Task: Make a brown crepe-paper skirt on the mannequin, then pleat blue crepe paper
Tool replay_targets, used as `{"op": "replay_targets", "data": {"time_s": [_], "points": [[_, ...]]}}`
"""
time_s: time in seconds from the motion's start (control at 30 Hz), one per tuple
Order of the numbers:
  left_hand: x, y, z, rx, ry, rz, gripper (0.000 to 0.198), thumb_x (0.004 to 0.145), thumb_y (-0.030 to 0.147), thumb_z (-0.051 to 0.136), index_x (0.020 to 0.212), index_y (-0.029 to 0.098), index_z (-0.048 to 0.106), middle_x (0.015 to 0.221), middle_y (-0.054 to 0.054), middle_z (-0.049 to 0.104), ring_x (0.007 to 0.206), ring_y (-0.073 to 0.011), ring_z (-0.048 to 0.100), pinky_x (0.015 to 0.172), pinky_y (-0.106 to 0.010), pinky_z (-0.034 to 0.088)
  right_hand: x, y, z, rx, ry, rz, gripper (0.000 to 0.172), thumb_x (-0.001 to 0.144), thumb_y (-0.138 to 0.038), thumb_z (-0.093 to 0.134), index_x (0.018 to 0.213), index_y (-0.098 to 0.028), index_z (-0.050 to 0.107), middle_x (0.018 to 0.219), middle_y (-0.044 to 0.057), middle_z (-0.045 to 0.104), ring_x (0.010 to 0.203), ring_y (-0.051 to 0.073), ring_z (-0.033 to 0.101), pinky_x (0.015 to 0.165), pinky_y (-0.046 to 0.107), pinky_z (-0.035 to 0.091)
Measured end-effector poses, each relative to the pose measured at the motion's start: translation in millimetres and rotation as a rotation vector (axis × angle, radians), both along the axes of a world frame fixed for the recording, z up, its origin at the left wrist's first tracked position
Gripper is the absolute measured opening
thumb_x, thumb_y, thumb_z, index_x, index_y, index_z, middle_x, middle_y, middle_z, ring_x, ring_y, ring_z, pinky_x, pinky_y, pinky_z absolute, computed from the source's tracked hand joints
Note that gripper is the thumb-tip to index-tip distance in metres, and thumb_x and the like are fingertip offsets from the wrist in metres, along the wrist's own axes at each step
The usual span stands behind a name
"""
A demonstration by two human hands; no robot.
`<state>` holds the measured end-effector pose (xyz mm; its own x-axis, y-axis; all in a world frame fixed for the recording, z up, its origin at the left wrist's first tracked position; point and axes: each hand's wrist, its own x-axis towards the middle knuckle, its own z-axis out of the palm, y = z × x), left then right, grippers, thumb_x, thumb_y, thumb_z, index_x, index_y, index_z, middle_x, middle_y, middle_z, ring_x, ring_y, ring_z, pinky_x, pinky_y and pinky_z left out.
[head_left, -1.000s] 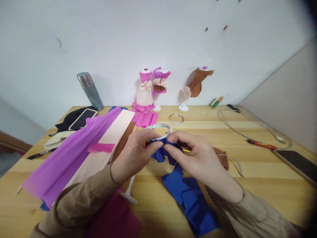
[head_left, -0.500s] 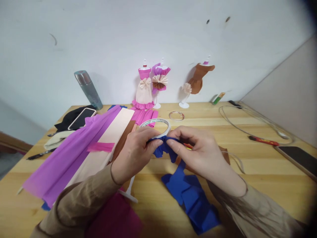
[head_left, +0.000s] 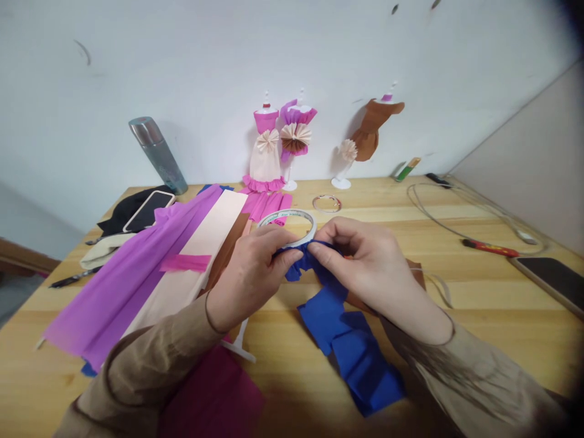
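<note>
A long strip of blue crepe paper (head_left: pixel 367 358) has its upper end gathered into small ruffles between my hands, while the rest trails over the table. My left hand (head_left: pixel 249 277) is closed, thumb and fingers pinching the ruffled end beside a roll of tape (head_left: pixel 291 213). Whether the paper is stuck to the tape I cannot tell. Close by, my right hand (head_left: pixel 374 258) pinches the same strip between thumb and forefinger. Beneath my left forearm, a white stand (head_left: pixel 240 345) shows partly, next to dark magenta paper (head_left: pixel 214 395).
Purple crepe paper (head_left: pixel 137 280) and cream paper (head_left: pixel 214 225) lie at left, near a phone (head_left: pixel 149 211) and a flask (head_left: pixel 159 158). Paper-dressed miniature mannequins (head_left: pixel 266 149) stand by the wall. At right are a cable (head_left: pixel 429 220), a red cutter (head_left: pixel 490 248) and another phone (head_left: pixel 554 280).
My right fingers have shifted slightly along the blue strip, and its hanging part beneath them now looks broader. The camera view has tilted down a little.
</note>
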<state>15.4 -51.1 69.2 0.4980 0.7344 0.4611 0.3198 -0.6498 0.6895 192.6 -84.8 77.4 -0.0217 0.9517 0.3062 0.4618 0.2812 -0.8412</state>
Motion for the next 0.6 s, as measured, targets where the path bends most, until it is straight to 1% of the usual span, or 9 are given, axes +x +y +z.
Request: {"op": "replay_targets", "data": {"time_s": [0.2, 0.33, 0.4, 0.5, 0.6], "points": [[1, -1, 0.5, 0.056, 0.008, -0.003, 0.011, 0.088, 0.017, 0.059, 0.083, 0.014, 0.068, 0.082, -0.005, 0.068, 0.076, -0.0151, 0.06, 0.07, -0.027, 0.048, -2, 2, 0.2, -0.021, 0.028, 0.01, 0.019, 0.08, -0.026, 0.061, 0.064, -0.019, 0.051, 0.058, -0.002, 0.055, 0.051, 0.01, 0.048, 0.047, 0.024, 0.036], [0, 2, -2.5, 0.149, 0.005, -0.039, 0.015, 0.088, 0.017, 0.059, 0.076, 0.014, 0.066, 0.077, -0.006, 0.066, 0.075, -0.0154, 0.06, 0.069, -0.027, 0.047, -4, 1, -3.0, -0.053, 0.058, -0.004, 0.022, 0.078, -0.028, 0.061, 0.061, -0.019, 0.051, 0.054, -0.002, 0.054, 0.047, 0.01, 0.044, 0.044, 0.024, 0.034], [0, 4, -2.8, 0.166, 0.011, -0.055, 0.017, 0.088, 0.018, 0.058, 0.073, 0.014, 0.065, 0.075, -0.005, 0.065, 0.073, -0.0153, 0.06, 0.069, -0.027, 0.047, -6, 1, -6.0, -0.046, 0.05, -0.02, 0.022, 0.078, -0.027, 0.061, 0.06, -0.019, 0.051, 0.054, -0.001, 0.054, 0.048, 0.01, 0.045, 0.045, 0.024, 0.035], [0, 5, -0.4, 0.12, 0.025, -0.056, 0.017, 0.086, 0.02, 0.058, 0.073, 0.014, 0.065, 0.074, -0.005, 0.065, 0.072, -0.015, 0.058, 0.068, -0.027, 0.047, -8, 2, -9.9, 0.003, -0.004, -0.064, 0.022, 0.079, -0.024, 0.06, 0.06, -0.02, 0.05, 0.055, 0.0, 0.055, 0.051, 0.012, 0.048, 0.047, 0.025, 0.036], [2, 4, 2.3, -0.006, 0.037, -0.034, 0.011, 0.08, 0.021, 0.06, 0.075, 0.013, 0.065, 0.069, -0.003, 0.063, 0.065, -0.0125, 0.055, 0.06, -0.024, 0.044, -8, 5, -10.4, 0.033, -0.026, -0.064, 0.021, 0.079, -0.023, 0.059, 0.06, -0.02, 0.05, 0.054, -0.001, 0.054, 0.05, 0.011, 0.047, 0.048, 0.025, 0.036]]}}
